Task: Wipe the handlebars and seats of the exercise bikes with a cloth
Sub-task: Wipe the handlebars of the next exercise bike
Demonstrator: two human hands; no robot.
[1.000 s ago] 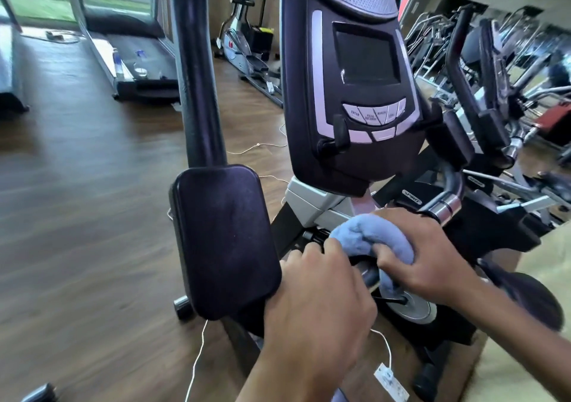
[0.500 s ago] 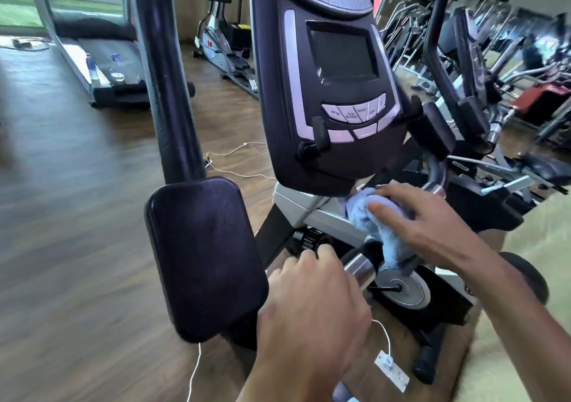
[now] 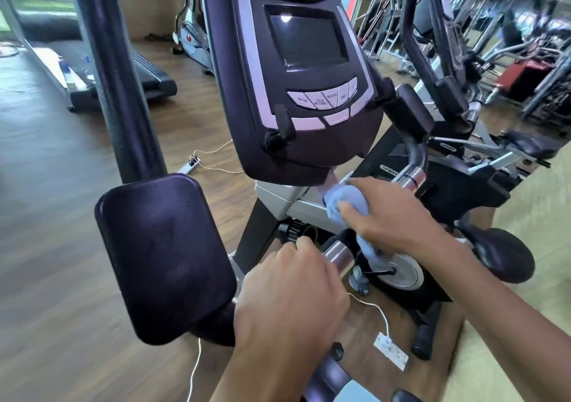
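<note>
A black exercise bike fills the view, its console (image 3: 306, 71) up front. My right hand (image 3: 392, 213) presses a light blue cloth (image 3: 346, 200) against the grey frame just under the console, between the two chrome handlebar grips. My left hand (image 3: 290, 296) is wrapped around the near handlebar (image 3: 338, 251), whose chrome section shows past my knuckles. The far chrome grip (image 3: 412, 177) curves up behind my right hand. A black elbow pad (image 3: 167, 256) sits to the left on a thick black upright bar (image 3: 114, 71). Part of the cloth hangs below my right palm.
A second bike with a black seat (image 3: 531, 145) stands at the right. A treadmill (image 3: 92, 71) and an elliptical (image 3: 191, 40) are at the back left. White cables and a power strip (image 3: 190, 165) lie on the wooden floor. More gym machines crowd the far right.
My right hand has carried the cloth from the near handlebar grip up to the frame under the console. My left hand has kept its hold; the view has shifted left.
</note>
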